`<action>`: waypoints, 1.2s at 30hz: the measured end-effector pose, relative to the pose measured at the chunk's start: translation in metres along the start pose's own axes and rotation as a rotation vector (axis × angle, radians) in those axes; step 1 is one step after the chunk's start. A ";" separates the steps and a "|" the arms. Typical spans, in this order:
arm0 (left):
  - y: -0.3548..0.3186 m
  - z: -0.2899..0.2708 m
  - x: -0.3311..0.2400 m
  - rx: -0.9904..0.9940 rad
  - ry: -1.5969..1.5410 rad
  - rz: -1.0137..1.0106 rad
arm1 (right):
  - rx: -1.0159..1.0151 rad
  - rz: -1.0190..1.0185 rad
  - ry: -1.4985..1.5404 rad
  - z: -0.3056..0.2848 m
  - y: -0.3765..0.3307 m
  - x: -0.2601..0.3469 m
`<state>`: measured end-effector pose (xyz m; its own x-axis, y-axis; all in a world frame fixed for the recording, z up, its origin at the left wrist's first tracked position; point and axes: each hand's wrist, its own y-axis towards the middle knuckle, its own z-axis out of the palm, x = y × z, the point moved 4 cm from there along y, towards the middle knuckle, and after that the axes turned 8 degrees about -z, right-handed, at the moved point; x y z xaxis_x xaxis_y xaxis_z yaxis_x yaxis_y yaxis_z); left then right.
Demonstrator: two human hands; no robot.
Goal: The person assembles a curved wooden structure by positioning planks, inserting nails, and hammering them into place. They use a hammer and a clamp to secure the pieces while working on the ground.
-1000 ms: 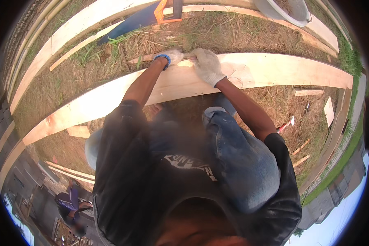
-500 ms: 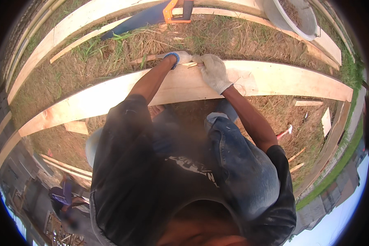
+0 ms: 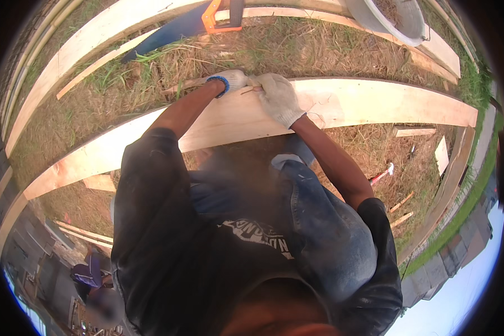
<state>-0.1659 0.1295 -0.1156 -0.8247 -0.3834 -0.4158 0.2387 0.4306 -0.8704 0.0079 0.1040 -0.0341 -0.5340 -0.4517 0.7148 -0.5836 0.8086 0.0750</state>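
A long pale plank [image 3: 218,120] starts at far left, crosses in front of the kneeling wearer and ends at far right. At lower left is another person [image 3: 87,274], small in view. Beyond the plank, a handsaw [image 3: 171,36] (handle orange and black) lies near a long beam [image 3: 95,56]. The left hand [image 3: 232,81], gloved with a blue cuff, is at the plank's far edge; its fingers are hidden, so its grip cannot be told. Just beside it, the right hand [image 3: 278,96], also gloved, bends over the same edge; whether it grips cannot be determined. Further right are a red-handled hammer [image 3: 382,174] on the grass and a grey bucket [image 3: 411,28].
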 end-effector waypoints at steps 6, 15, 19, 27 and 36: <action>-0.002 0.001 0.003 0.007 -0.064 -0.035 | 0.021 -0.005 0.019 0.002 -0.001 -0.006; -0.013 -0.001 0.025 0.114 -0.207 0.051 | 0.118 0.123 0.060 -0.001 0.005 -0.007; -0.003 0.004 0.048 0.215 -0.508 0.075 | 0.232 0.252 0.119 -0.011 0.015 0.002; -0.067 -0.036 0.010 0.314 -0.432 -0.040 | 0.347 0.085 0.030 -0.067 0.005 0.000; 0.033 0.012 0.081 0.534 -0.498 0.106 | 0.417 0.123 -0.178 -0.148 0.022 0.009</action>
<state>-0.2188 0.1028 -0.1818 -0.4832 -0.7418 -0.4652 0.6261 0.0786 -0.7758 0.0810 0.1737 0.0772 -0.6897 -0.4490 0.5681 -0.6861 0.6560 -0.3146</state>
